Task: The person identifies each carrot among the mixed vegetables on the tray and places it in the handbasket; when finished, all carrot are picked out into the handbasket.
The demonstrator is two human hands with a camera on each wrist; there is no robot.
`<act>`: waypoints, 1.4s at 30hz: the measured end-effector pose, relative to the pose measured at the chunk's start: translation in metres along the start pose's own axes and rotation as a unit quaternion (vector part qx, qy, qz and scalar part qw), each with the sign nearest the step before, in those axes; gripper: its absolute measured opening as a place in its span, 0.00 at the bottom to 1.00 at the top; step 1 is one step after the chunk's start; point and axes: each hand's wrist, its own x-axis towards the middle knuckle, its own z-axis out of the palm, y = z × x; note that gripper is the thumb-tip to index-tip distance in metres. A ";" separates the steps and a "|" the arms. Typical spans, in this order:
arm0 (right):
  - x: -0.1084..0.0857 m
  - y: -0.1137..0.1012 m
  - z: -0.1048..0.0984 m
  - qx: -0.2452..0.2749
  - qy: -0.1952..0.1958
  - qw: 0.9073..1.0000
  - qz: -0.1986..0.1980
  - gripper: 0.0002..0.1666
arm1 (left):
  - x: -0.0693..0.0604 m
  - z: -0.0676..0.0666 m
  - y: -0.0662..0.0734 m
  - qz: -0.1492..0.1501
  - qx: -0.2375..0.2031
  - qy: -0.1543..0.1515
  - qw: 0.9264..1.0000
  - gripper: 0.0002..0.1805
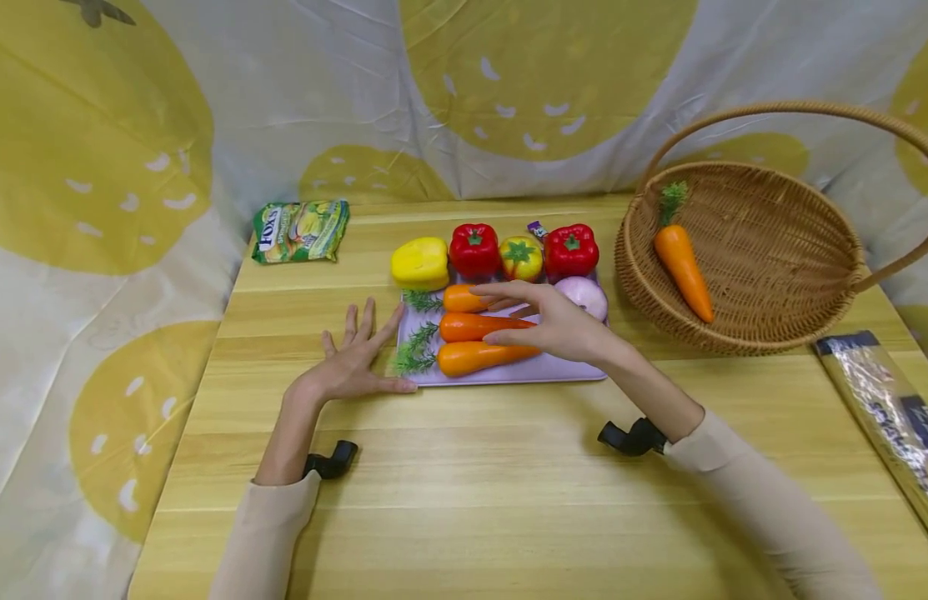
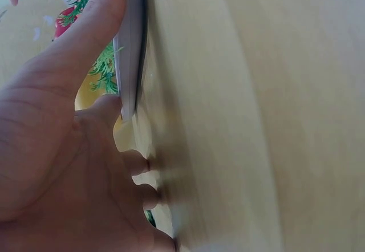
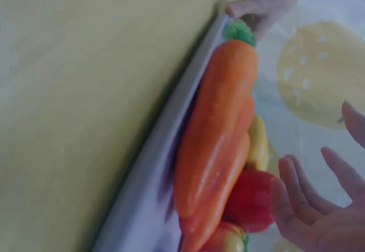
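Observation:
A light purple tray (image 1: 509, 372) holds three orange carrots (image 1: 474, 358), a purple-white onion (image 1: 584, 296) and peppers along its back edge. My left hand (image 1: 339, 362) has its fingers spread at the tray's left edge; in the left wrist view the hand (image 2: 63, 132) touches the tray's side (image 2: 131, 47). Over the carrots' right part hovers my right hand (image 1: 557, 325), fingers extended, gripping nothing. The right wrist view shows that hand (image 3: 319, 212) apart from the nearest carrot (image 3: 217, 121). Another carrot (image 1: 684, 271) lies in the wicker basket (image 1: 779, 250).
A green snack bag (image 1: 300, 232) lies at the back left. A yellow pepper (image 1: 420, 263), two red peppers (image 1: 474, 250) and a yellow-red tomato (image 1: 521, 258) line the tray's back, near a small purple wrapper (image 1: 537, 229). A gold packet (image 1: 887, 417) lies at the right.

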 end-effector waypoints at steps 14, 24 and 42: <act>0.008 0.015 0.030 -0.075 0.021 0.997 -0.009 0.27 | -0.001 0.000 0.000 0.005 -0.010 0.001 1.000 0.67; 0.010 0.018 0.040 -0.103 0.030 0.994 -0.005 0.26 | 0.000 0.000 0.001 0.001 -0.001 -0.003 1.000 0.66; 0.017 0.014 0.053 -0.169 0.049 0.984 0.015 0.25 | 0.000 0.001 0.001 0.001 -0.006 0.001 1.000 0.67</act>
